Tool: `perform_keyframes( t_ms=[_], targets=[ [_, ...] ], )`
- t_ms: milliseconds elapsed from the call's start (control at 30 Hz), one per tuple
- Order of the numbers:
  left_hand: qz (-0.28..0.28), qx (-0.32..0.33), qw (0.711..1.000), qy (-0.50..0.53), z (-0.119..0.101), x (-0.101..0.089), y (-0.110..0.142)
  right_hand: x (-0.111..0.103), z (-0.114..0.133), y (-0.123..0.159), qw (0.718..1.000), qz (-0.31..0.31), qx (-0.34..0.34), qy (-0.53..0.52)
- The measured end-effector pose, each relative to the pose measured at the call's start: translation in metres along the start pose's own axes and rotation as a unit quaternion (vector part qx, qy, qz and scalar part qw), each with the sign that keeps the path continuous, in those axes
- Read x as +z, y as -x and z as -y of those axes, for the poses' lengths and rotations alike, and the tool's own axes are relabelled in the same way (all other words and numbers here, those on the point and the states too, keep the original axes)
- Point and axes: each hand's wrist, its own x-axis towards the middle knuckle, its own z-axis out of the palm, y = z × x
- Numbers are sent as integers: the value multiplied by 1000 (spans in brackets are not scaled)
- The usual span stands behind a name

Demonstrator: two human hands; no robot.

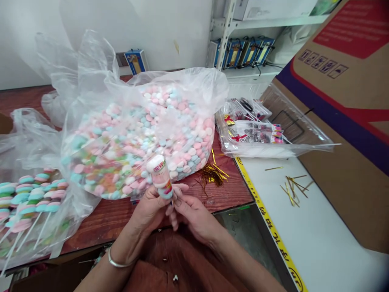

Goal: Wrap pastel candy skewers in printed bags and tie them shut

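A wrapped marshmallow skewer (pixel 160 177), white, pink and blue in a clear printed sleeve, stands tilted in front of my body. My left hand (pixel 148 209) is closed around its lower part. At the base of the sleeve, the thumb and fingers of my right hand (pixel 192 211) are pinched together; whether a twist tie lies between them is hidden. Just beyond both hands lies a big clear bag (pixel 179 121) of loose pastel marshmallows. Gold twist ties (pixel 214 173) are scattered on the wooden table near my right hand.
Unwrapped marshmallow skewers (pixel 33 194) on white sticks lie in plastic at the left. A clear plastic tray (pixel 258 150) holds printed sleeves and black scissors (pixel 246 104). More gold ties (pixel 293 188) lie on the white table (pixel 322 243). A large cardboard box (pixel 340 162) leans at the right.
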Motion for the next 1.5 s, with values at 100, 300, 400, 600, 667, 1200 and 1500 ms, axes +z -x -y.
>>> perform_keyframes(
  t_ms=[100,300,400,600,667,1200,1500],
  targets=[
    [-72,94,992,-45,-8,-5,-5,-34,8,15,896,-168,-135,389],
    [-106,139,972,-157,-9,-16,-8,-88,-3,39,642,-212,-85,732],
    [-96,136,957,-236,-9,-11,-5,-90,-11,38,614,-211,-81,756],
    [-96,273,849,-443,-15,-4,-3,-77,0,45,604,-242,-136,748],
    [-83,305,803,-504,-13,-1,-5,-67,11,46,588,-302,-192,725],
    [-82,403,632,-657,14,16,-13,-9,9,-15,505,-307,-357,723],
    [-104,290,820,-482,10,19,-15,-7,7,-17,562,-312,-380,665]
  ],
)
